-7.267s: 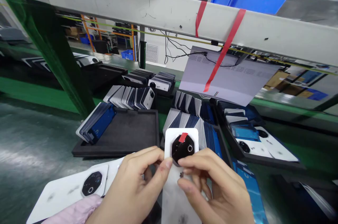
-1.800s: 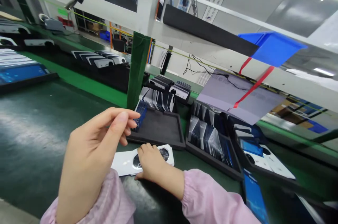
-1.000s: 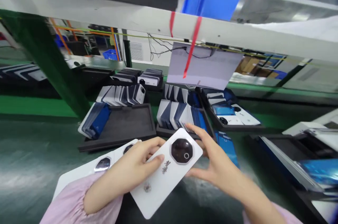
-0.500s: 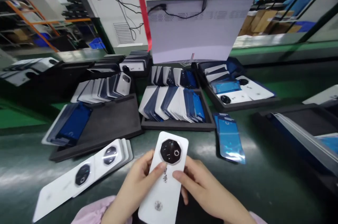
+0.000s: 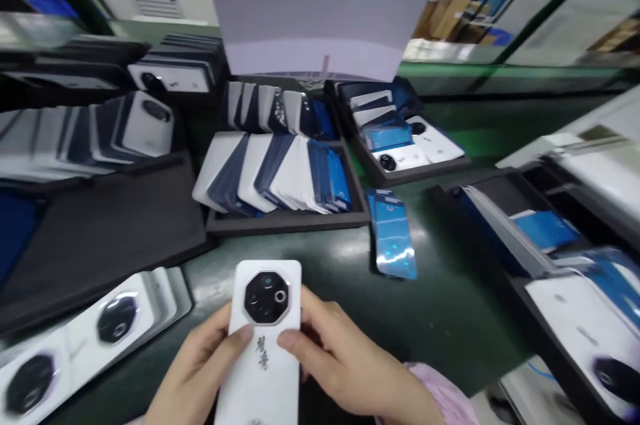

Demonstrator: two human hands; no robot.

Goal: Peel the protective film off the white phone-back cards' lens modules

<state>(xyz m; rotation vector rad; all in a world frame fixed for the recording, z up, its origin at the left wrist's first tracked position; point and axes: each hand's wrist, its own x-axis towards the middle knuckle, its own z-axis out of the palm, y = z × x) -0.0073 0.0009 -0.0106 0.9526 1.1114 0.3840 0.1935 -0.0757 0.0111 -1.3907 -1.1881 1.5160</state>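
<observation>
A white phone back cover [image 5: 273, 365] with a dark eight-sided camera window and dark lettering stands tilted in front of me. My left hand [image 5: 205, 358] grips its left edge, thumb flat on the face below the camera window. On the other edge, my right hand [image 5: 340, 351] holds it with the thumb on the face and the fingers behind, mostly hidden. Left of my hands lies an overlapping row of similar white covers [image 5: 80, 351]. Beyond my right hand a few blue film-covered panels [image 5: 395, 235] rest on the green table.
A black foam tray [image 5: 295, 221] holds upright white and dark blue panels. Another black tray [image 5: 120, 211] lies to the left. Back right sits a tray [image 5: 425, 175] with white covers and blue film. A tray [image 5: 480, 265] of panels stands along the right side. A large pale panel [image 5: 320, 11] hangs behind.
The view has turned right and moved closer, so the trays appear shifted left and more of the right tray shows. Both hands keep hold of the cover, which now looks more upright.
</observation>
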